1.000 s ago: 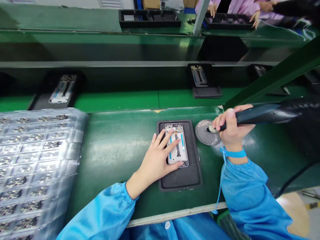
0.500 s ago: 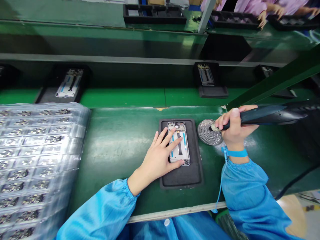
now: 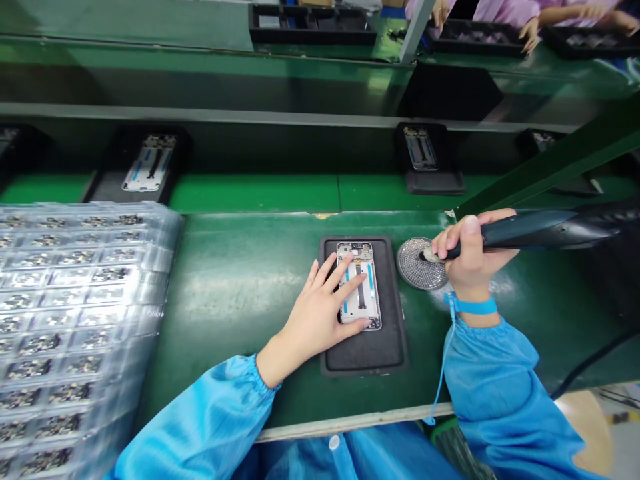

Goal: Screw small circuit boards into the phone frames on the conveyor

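My left hand [image 3: 320,303] lies with fingers spread over an opened phone body [image 3: 373,300], its fingertips on the phone's surface. The phone has a silver frame, blue strips and a dark flex cable, and rests in a black tray [image 3: 363,357]. My right hand [image 3: 470,257] is wrapped round a black electric screwdriver [image 3: 540,230], held almost level. The screwdriver's tip end points left, over a round metal dish [image 3: 417,273] with a dotted surface, just right of the tray. I cannot tell whether the tip touches the dish.
Stacked clear plastic trays [image 3: 75,320] of small circuit boards stand on the left. Beyond the bench, a green conveyor [image 3: 260,193] carries phone bodies in black holders [image 3: 435,180]. A green post [image 3: 550,163] slants at the right. Co-workers' hands [image 3: 530,33] are at the far bench.
The phone holders on the conveyor have shifted a little to the right. Both my hands, the phone and the screwdriver look almost unchanged.
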A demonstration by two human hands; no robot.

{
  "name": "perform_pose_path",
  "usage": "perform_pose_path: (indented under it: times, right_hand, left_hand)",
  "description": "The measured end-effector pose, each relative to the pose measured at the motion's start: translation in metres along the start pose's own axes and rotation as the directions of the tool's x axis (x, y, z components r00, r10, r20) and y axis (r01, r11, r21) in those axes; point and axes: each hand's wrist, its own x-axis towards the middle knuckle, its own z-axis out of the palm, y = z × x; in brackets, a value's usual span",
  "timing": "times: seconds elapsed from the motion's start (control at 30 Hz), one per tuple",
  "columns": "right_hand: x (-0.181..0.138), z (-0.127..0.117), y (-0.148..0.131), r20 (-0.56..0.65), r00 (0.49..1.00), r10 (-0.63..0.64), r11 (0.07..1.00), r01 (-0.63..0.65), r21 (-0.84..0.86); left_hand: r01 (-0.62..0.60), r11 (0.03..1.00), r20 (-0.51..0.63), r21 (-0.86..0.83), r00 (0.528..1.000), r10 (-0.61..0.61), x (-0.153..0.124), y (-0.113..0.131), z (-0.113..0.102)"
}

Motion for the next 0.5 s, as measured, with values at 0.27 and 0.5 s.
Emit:
perform_pose_path:
  times: [0.27,0.5]
  right_hand:
    - [-0.005,0.003,-0.017,0.001,0.997,-0.079,0.996,0.079,0.029]
    - [-0.065,0.026,-0.061,0.312,0.950,0.016,0.949,-0.113,0.294]
  left_hand:
    - [0.040,0.999,-0.009,-0.018,0.999,-0.040,0.009,-0.002,-0.006]
    - [0.033,0.998,-0.013,-0.056,0.999,-0.033,0.010,-0.001,-0.004]
